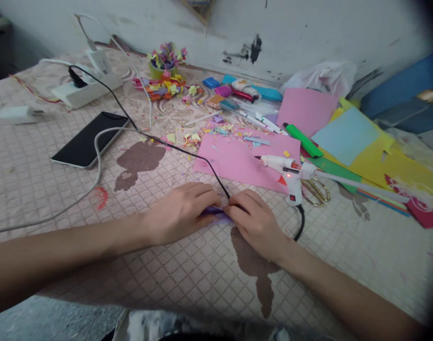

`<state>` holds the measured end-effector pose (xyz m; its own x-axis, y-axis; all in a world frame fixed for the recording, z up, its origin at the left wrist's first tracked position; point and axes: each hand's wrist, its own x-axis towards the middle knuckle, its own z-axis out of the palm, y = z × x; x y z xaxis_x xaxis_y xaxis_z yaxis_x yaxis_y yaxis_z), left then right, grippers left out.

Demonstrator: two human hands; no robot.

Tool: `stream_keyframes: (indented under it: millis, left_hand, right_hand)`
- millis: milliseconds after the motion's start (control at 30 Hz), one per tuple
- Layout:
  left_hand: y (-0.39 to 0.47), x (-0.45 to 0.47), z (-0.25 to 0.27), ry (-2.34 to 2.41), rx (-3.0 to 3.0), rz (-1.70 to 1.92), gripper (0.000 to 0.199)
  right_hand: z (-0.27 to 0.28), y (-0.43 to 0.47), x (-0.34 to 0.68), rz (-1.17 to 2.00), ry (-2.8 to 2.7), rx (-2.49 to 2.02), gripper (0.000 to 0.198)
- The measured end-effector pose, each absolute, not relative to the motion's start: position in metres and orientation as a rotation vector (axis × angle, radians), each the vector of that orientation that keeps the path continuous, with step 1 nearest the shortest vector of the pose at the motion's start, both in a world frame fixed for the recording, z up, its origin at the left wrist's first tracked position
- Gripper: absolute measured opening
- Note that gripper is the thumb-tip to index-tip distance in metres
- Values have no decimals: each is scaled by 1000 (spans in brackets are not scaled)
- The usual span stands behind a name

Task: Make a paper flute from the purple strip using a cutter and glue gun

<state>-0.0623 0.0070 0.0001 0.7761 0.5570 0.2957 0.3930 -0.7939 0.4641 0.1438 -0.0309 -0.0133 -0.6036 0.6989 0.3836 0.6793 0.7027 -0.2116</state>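
Both hands meet low over the patterned tablecloth [174, 265], at the middle of the view. Between them is a small piece of purple paper [221, 217], mostly covered by fingers; it looks folded or curled. My left hand [183, 210] has its fingers closed on the paper's left end. The fingers of my right hand [257, 225] pinch its right end. A black cord [216, 175] runs to the right hand and passes behind it. Just beyond that hand, a white glue gun [291, 177] with a lit red light stands on the table, a glue stick in its back.
A pink sheet [234, 158] with paper scraps lies ahead. Gold-handled scissors [318, 192] are beside the glue gun. Coloured paper [347, 135] is stacked at right. A phone [90, 139] and a power strip [90, 90] lie left. Paper flowers fill a green pot [159, 71] near the wall.
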Motion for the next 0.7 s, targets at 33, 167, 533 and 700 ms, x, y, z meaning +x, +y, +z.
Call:
stream_keyframes:
  millis: [33, 167, 533, 700]
  left_hand:
    - [7, -62, -1, 705, 2633, 606, 8]
    - [7, -63, -4, 640, 2762, 647, 11]
    - [9, -66, -2, 397, 3049, 560, 19]
    - [11, -69, -4, 338, 3016, 657, 16]
  right_hand:
    - [-14, -32, 145, 52, -2476, -1053, 27]
    - [-17, -37, 151, 56, -2493, -1031, 23]
    - [-13, -40, 152, 355, -2325, -1111, 17]
    - [-14, -41, 151, 318, -2336, -1124, 17]
